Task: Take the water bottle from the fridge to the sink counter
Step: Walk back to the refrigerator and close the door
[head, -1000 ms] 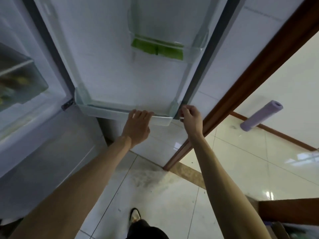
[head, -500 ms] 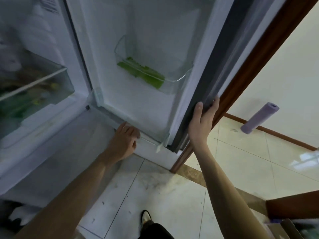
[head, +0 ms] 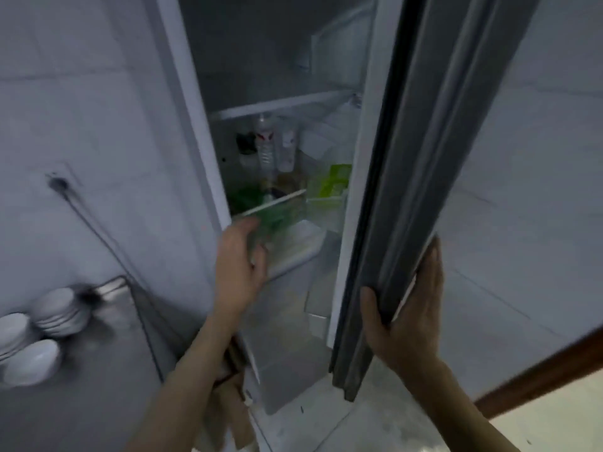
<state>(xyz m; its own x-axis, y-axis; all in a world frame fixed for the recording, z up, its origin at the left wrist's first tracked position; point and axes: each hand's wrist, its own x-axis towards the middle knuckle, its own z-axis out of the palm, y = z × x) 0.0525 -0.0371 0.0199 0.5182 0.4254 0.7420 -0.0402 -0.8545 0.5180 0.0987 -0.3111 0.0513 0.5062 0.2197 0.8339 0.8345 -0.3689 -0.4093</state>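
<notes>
The fridge stands open in front of me, and a clear water bottle with a red and white label stands upright on a middle shelf beside a second similar bottle. My left hand is raised in front of the glass shelf edge, fingers apart, below the bottles and holding nothing. My right hand grips the edge of the grey fridge door. The picture is blurred by motion.
A steel counter at the lower left carries stacks of white bowls. Green packages sit on the shelf and in the door bin. A brown door frame crosses the lower right over the tiled floor.
My view has swung up from the door's bottom to the fridge interior. My left hand rose from the door's lower edge to the shelf front. My right hand has stayed on the door's edge.
</notes>
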